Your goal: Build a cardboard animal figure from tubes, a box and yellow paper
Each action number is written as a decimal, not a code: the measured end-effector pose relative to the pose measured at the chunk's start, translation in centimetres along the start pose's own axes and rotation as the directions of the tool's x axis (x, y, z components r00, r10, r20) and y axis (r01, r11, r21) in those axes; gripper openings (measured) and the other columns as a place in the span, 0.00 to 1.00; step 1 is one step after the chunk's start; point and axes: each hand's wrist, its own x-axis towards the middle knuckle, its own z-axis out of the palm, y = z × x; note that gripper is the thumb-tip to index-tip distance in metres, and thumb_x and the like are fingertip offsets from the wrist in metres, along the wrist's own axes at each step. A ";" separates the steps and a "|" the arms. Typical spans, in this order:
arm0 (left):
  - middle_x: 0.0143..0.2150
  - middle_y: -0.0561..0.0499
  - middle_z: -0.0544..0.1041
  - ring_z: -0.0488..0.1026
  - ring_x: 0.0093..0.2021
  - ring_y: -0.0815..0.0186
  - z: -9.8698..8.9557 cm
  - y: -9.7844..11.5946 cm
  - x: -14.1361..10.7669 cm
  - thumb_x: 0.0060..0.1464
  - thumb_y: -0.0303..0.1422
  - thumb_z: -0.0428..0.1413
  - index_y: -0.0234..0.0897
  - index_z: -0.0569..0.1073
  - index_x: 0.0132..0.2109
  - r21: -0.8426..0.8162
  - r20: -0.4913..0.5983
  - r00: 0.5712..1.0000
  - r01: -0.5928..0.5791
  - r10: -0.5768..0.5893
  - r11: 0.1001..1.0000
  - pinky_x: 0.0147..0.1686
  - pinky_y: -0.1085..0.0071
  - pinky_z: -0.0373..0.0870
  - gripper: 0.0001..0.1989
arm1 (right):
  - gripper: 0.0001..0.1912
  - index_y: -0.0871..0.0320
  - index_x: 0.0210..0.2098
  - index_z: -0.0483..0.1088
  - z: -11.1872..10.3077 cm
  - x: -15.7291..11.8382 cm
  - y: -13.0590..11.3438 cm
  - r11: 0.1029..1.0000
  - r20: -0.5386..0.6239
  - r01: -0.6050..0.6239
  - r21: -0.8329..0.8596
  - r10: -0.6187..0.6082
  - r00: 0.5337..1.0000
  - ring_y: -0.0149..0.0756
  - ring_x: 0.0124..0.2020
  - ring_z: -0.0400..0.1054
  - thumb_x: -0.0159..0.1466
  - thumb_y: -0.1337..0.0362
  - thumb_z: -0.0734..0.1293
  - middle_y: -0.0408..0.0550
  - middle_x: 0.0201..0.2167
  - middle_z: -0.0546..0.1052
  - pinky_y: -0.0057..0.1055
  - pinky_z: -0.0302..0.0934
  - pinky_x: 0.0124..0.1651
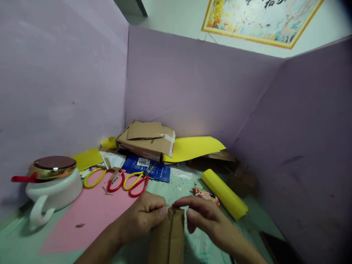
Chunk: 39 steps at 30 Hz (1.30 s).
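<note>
A narrow folded piece of brown cardboard (165, 242), like a slim box with a seam down its length, points away from me at the bottom centre. My left hand (145, 214) is closed on its far left corner, the thumb pressed against the curled fingers. At the far right corner, the fingertip of my right hand (205, 216) rests on the edge or just above it. The right fingers are stretched out and the thumb stands apart, with nothing held between them. The cardboard's near end runs out of the frame.
Scissors with red and yellow handles (139, 185) lie left of centre by pink paper (93, 216). A lidded white mug (59, 192) stands left. A yellow roll (224, 194) and a floral packet (206, 196) lie right. Behind are a cardboard box (143, 146) and purple partitions (192, 84).
</note>
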 end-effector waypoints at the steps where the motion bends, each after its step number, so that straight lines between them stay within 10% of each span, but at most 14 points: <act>1: 0.19 0.58 0.53 0.51 0.21 0.71 0.0 0.0 0.1 0.53 0.49 0.46 0.39 0.55 0.21 -0.001 0.003 1.000 0.001 -0.001 1.000 0.22 0.72 0.46 0.22 | 0.17 0.56 0.39 0.75 0.4 0.3 0.6 0.999 0.029 -0.002 0.053 0.001 1.000 0.32 0.25 0.65 0.57 0.50 0.66 0.44 0.23 0.71 0.29 0.59 0.29; 5: 0.23 0.55 0.61 0.57 0.25 0.68 0.4 -0.2 0.3 0.52 0.44 0.48 0.36 0.67 0.27 -0.017 -0.019 0.999 0.025 -0.025 1.000 0.25 0.72 0.51 0.16 | 0.16 0.60 0.26 0.73 1.1 0.9 2.5 0.980 -0.026 0.056 0.191 -0.052 0.998 0.29 0.26 0.61 0.55 0.51 0.70 0.43 0.24 0.69 0.25 0.55 0.28; 12: 0.20 0.57 0.56 0.54 0.23 0.70 1.5 0.0 0.4 0.51 0.42 0.48 0.38 0.59 0.21 -0.019 -0.034 0.998 0.051 -0.052 0.999 0.23 0.72 0.49 0.16 | 0.21 0.61 0.22 0.70 1.5 0.8 3.3 0.917 -0.011 -0.049 0.396 0.058 0.998 0.23 0.13 0.55 0.50 0.48 0.72 0.37 0.13 0.63 0.21 0.50 0.18; 29: 0.18 0.57 0.55 0.53 0.21 0.71 2.2 -0.5 0.3 0.51 0.42 0.49 0.37 0.61 0.19 -0.027 -0.108 0.993 -0.050 0.046 0.998 0.21 0.73 0.48 0.18 | 0.21 0.60 0.18 0.67 2.1 0.7 1.5 0.961 -0.035 -0.091 0.259 0.104 0.994 0.23 0.13 0.54 0.48 0.47 0.71 0.37 0.11 0.62 0.22 0.47 0.17; 34: 0.19 0.55 0.58 0.56 0.22 0.70 1.0 0.2 0.1 0.51 0.42 0.49 0.37 0.63 0.19 0.104 -0.261 0.965 0.062 -0.033 0.993 0.22 0.73 0.51 0.18 | 0.16 0.58 0.32 0.74 -1.4 -0.1 0.6 0.991 -0.383 -0.029 -0.133 -0.024 0.923 0.33 0.25 0.65 0.52 0.51 0.69 0.46 0.25 0.74 0.28 0.56 0.27; 39: 0.18 0.57 0.58 0.56 0.21 0.71 -0.2 0.0 0.1 0.52 0.41 0.50 0.37 0.65 0.20 0.132 -0.487 0.873 0.103 -0.026 0.986 0.21 0.75 0.53 0.18 | 0.18 0.57 0.21 0.71 -6.2 -1.3 1.8 0.673 -0.622 -0.524 -0.523 0.119 0.774 0.36 0.20 0.65 0.55 0.49 0.65 0.47 0.18 0.74 0.28 0.47 0.22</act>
